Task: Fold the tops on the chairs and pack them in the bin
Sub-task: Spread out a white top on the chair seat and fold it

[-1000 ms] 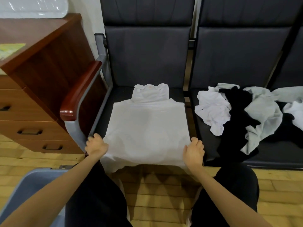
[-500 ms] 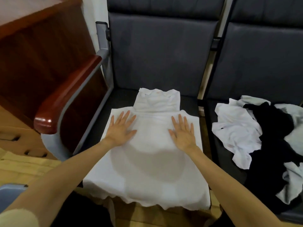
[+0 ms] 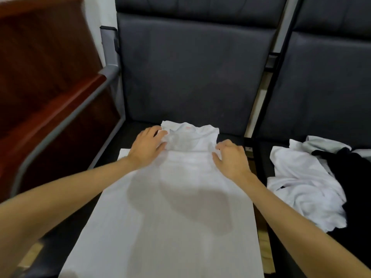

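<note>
A thin white cotton top [image 3: 172,207] lies spread flat on the dark grey padded chair seat [image 3: 112,149], sides folded in to a long rectangle, collar end at 12 o'clock. The left hand [image 3: 147,146] rests on its shoulder, fingers [image 3: 160,135] loosely bent and touching the collar. The right hand [image 3: 230,157] sits at 3 o'clock of the collar, fingers curled on the cloth; whether they pinch it I cannot tell. A heap of white and black tops [image 3: 313,183] lies on the next seat.

White top [image 3: 180,207] covers dark chair seat [image 3: 124,141].
</note>
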